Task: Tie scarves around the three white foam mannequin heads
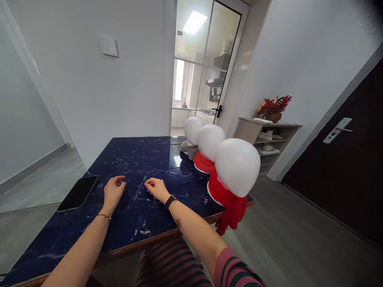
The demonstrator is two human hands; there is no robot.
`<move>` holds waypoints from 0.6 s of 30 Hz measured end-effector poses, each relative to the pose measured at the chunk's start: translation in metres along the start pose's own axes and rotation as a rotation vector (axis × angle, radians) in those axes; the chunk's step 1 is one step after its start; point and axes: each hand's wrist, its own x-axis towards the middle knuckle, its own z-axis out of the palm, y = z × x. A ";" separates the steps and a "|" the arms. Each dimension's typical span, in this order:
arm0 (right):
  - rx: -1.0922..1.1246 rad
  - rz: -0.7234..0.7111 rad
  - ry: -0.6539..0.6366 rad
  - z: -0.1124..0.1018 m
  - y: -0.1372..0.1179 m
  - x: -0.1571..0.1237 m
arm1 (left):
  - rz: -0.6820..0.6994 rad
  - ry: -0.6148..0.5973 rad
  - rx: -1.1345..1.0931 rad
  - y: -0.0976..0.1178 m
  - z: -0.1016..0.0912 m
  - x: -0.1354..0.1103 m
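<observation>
My left hand (pixel 114 190) rests on the dark blue marbled tabletop (pixel 125 223), fingers loosely bent and apart, holding nothing. Across a short gap of bare tabletop, my right hand (pixel 157 189) lies with its fingers loosely curled and likewise nothing in it. To the left of my left hand lies a black-screened phone or tablet (pixel 78 194). Right of my right hand stand three white rounded head forms in a row: a near one (pixel 237 167), a middle one (pixel 211 142) and a far one (pixel 194 130). Red cloth (pixel 220 191) surrounds the bases of the nearer two; grey cloth (pixel 189 150) surrounds the far one.
Red cloth from the near form hangs over the table's right edge. Behind the table is a glass door (pixel 206 59) to a kitchen. A shelf unit (pixel 269 127) with a flower basket (pixel 273 115) stands at the right, before a dark door (pixel 344 167).
</observation>
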 end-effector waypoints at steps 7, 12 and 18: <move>-0.004 0.000 0.011 -0.001 -0.002 -0.002 | -0.056 0.017 0.006 -0.005 -0.002 -0.001; 0.016 -0.015 0.007 -0.001 -0.002 -0.003 | -0.101 -0.010 0.007 -0.001 -0.003 -0.003; 0.019 -0.023 0.003 -0.001 -0.004 -0.003 | -0.101 -0.002 -0.038 0.003 -0.005 -0.005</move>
